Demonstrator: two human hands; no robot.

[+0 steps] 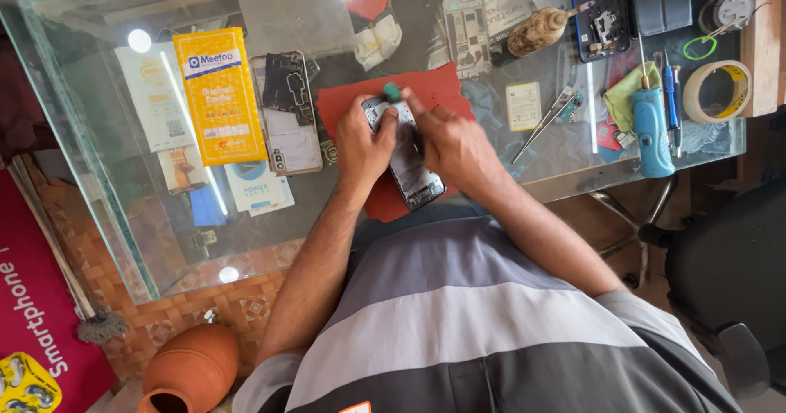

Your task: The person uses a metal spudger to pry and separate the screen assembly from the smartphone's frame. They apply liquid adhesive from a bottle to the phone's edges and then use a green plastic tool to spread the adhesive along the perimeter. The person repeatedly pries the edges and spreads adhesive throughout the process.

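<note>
At the far left of the glass tabletop I see a glossy yellow box lying flat, and just right of it a second opened phone, its dark boards bare. Next comes the red mat, soft and matte, which carries the work.

My left hand grips the opened phone at its upper left edge, fingers curled over the frame, thumb laid across the top. The phone lies slantwise on the mat, back off, grey metal and shielding showing. My right hand comes over the phone from the right, fingers pressed together, pinching a small green tool at the phone's top end; what kind of tool it is, I cannot tell.

To do this well, I judge the left hand should pin the frame flat to the mat while the right works the tip lightly, since the innards look thin and easily bent.

Farther right lie steel tweezers, a blue cylindrical tool, and a roll of pale tape.
</note>
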